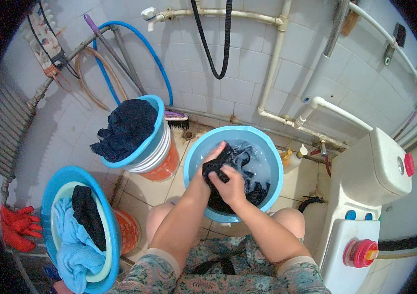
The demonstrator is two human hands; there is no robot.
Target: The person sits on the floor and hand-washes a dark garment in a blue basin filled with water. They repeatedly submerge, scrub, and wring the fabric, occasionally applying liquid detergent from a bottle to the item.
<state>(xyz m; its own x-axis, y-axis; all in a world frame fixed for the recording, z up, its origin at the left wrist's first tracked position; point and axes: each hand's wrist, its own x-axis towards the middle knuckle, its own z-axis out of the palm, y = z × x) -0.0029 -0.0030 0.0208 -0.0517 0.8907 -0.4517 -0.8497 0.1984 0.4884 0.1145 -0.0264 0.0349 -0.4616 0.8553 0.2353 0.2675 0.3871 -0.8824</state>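
Note:
Both hands are over a light-blue basin of cloudy water on the floor in front of me. A black wet cloth garment is bunched between them. Part of it hangs down into the water among other dark fabric. My left hand is at the far left side of the bunch, its fingers partly hidden by the cloth. My right hand grips the near right side with bent fingers. The garment's exact kind cannot be made out.
Left, a blue basin of dark clothes rests on a bucket. Nearer, a blue tub holds light-blue and black cloth. Red rubber gloves hang far left. Bottles stand right of the basin; a toilet is further right.

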